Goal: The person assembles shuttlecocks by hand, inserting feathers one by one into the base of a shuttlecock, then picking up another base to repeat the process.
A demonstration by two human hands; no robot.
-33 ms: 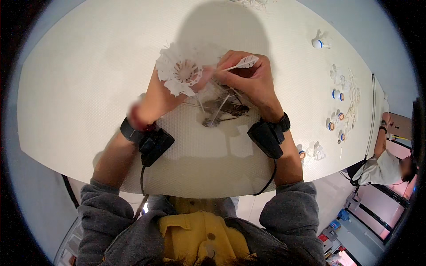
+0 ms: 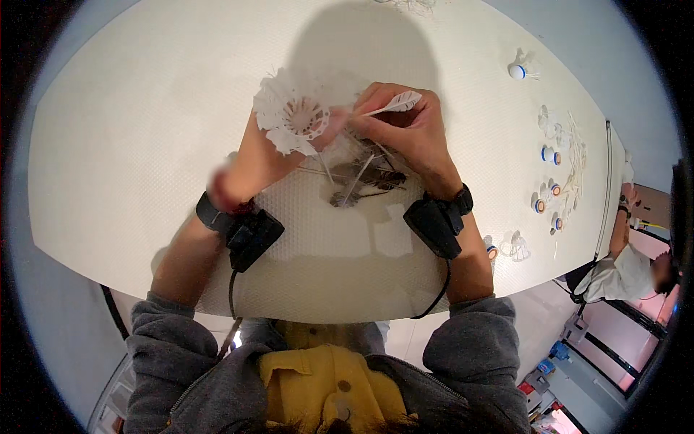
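My left hand [image 2: 269,160] is closed round a white feather flower [image 2: 269,108], a frilly cup like a widened shuttlecock skirt, its centre a ring of short spokes facing up. Most of the left fingers are hidden behind it. To its right, my right hand [image 2: 426,137] pinches a white feather [image 2: 401,102] by its quill between thumb and fingertips, the vane pointing up and right. The quill's lower end lies by the left fingertips; whether they touch it I cannot tell. Below both hands, dark mottled feathers [image 2: 383,176] and a few pale quills lie on the table.
Along the white table's [image 2: 130,159] right side lie a shuttlecock head [image 2: 517,71], several cork bases [image 2: 555,190] with blue bands, white netted skirts [image 2: 518,246] and a pile of quills [image 2: 575,163]. Cables hang from both wrist devices [image 2: 437,226]. Another person [image 2: 614,275] sits beyond the right edge.
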